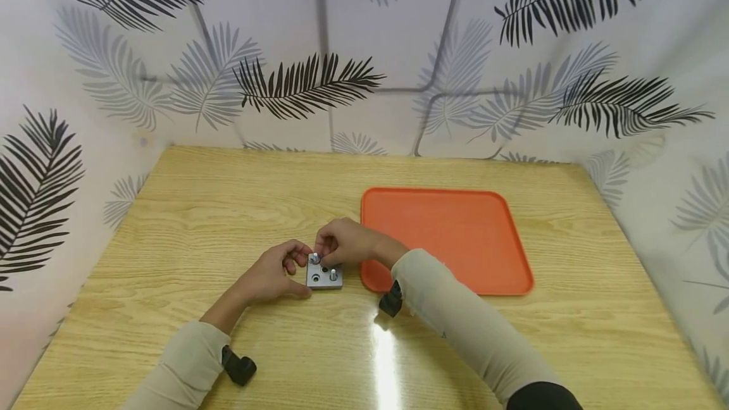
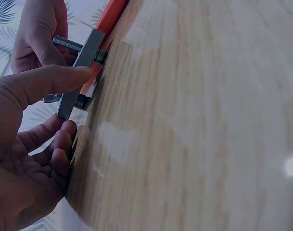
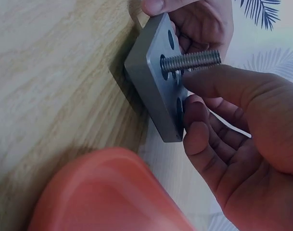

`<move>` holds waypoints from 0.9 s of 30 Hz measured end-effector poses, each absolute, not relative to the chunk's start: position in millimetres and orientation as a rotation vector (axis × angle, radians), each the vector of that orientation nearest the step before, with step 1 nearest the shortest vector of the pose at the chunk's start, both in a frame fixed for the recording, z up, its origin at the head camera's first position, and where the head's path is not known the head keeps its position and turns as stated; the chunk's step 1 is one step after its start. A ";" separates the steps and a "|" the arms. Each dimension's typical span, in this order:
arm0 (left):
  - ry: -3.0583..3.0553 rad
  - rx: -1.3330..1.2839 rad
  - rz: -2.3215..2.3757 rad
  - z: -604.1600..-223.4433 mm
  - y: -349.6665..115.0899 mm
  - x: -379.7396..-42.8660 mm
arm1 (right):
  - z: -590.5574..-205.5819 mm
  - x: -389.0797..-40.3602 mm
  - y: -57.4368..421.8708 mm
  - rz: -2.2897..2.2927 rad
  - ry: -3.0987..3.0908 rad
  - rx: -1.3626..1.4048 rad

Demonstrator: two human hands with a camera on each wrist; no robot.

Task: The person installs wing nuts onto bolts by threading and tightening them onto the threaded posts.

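A small grey metal plate (image 1: 324, 283) with several round holes lies on the table, raised on dark bolt heads (image 2: 82, 101) that show beneath it in the left wrist view. Two threaded bolts stand up through it: a near-right bolt (image 3: 194, 61) and a far-left bolt (image 1: 314, 259). My left hand (image 1: 266, 278) holds the plate's left side, thumb at the near corner and fingers at the far one. The right hand (image 1: 348, 242) reaches over the plate, its thumb and fingers curled at the far-left bolt. Those fingers partly hide what lies between them.
An orange-red tray (image 1: 444, 233) lies just right of the plate, under the right forearm. Wood-grain table (image 1: 239, 188) surrounds both. A leaf-patterned cloth (image 1: 364, 24) rises behind the table and along its sides. Each sleeve carries a black wrist camera (image 1: 239, 367).
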State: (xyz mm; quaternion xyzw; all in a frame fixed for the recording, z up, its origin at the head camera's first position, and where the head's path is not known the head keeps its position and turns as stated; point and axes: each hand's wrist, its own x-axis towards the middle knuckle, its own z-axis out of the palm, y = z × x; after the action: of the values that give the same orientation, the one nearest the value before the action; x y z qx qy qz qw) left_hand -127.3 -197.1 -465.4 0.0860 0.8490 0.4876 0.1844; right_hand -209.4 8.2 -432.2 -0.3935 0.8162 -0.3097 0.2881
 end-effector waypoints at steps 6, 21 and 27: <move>2.403 0.262 1.362 -466.8 -198.0 -127.5 | -429.1 -211.7 10.6 -0.834 2.132 -1.003; 2.397 0.264 1.375 -466.4 -195.7 -126.6 | -424.4 -209.4 5.7 -0.792 2.153 -1.063; 2.395 0.265 1.390 -466.6 -195.9 -127.1 | -426.7 -210.5 8.2 -0.769 2.211 -1.027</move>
State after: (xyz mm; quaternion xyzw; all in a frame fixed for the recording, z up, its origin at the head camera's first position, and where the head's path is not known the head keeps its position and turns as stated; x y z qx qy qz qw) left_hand -127.1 -195.9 -466.6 0.0939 0.8470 0.4915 0.1792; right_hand -210.5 8.2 -426.7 -0.3848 0.8281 -0.2879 0.2886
